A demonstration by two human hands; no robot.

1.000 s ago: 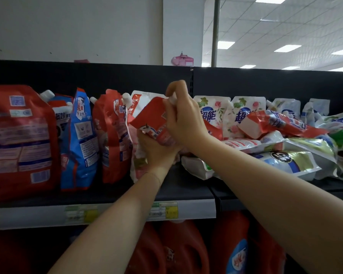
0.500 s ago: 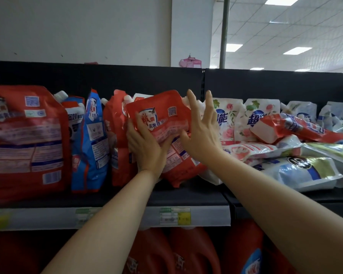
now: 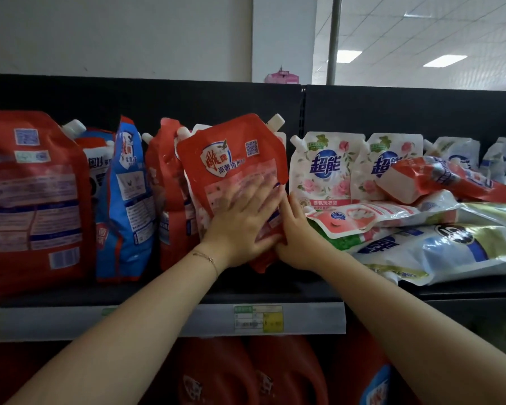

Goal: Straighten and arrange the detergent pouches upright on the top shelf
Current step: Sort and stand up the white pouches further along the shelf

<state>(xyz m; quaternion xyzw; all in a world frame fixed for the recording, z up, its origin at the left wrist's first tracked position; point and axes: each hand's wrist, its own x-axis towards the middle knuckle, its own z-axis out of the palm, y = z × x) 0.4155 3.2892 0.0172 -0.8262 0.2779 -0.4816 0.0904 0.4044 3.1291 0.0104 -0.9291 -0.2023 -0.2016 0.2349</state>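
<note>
Your left hand [image 3: 240,226] lies flat on the front of the red pouch [image 3: 231,159], fingers straight and spread, pressing it. Your right hand [image 3: 300,235] wraps the pouch's lower right edge, with the thumb up along the edge and the fingers curled out of sight behind. The pouch is up on the top shelf [image 3: 275,286], tilted, with its white cap at the upper right corner. It leans on a second red pouch [image 3: 165,185] just to its left. A blue pouch [image 3: 129,200] and a large red bag [image 3: 30,200] stand further left. To its right two white pouches [image 3: 324,171] stand upright, and near them a heap [image 3: 438,247] of pouches lies flat. Red jugs [image 3: 216,375] sit below.
</note>
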